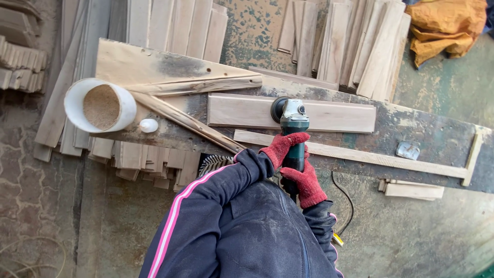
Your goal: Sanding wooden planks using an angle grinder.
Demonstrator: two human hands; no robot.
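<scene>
Head view shows your left hand [282, 146] and right hand [306, 181], both red-gloved, wrapped tight around the angle grinder [293, 128], its disc resting on the pale wooden plank [329, 114] beside the sawdust-filled white pipe [100, 105].

Both gloved hands, left hand [282, 146] and right hand [305, 181], are wrapped round the grinder [292, 128], whose head sits on the flat board [291, 113]. To the left, two slanted strips [195, 123] and a white tub of sawdust [100, 105] with a small white cap [148, 125] beside it block the way. To the right, the bench top [437, 141] is open up to a small grey block [408, 150] and the long thin strip [370, 157] along the near edge. Stacked boards [355, 46] crowd the far side.
</scene>
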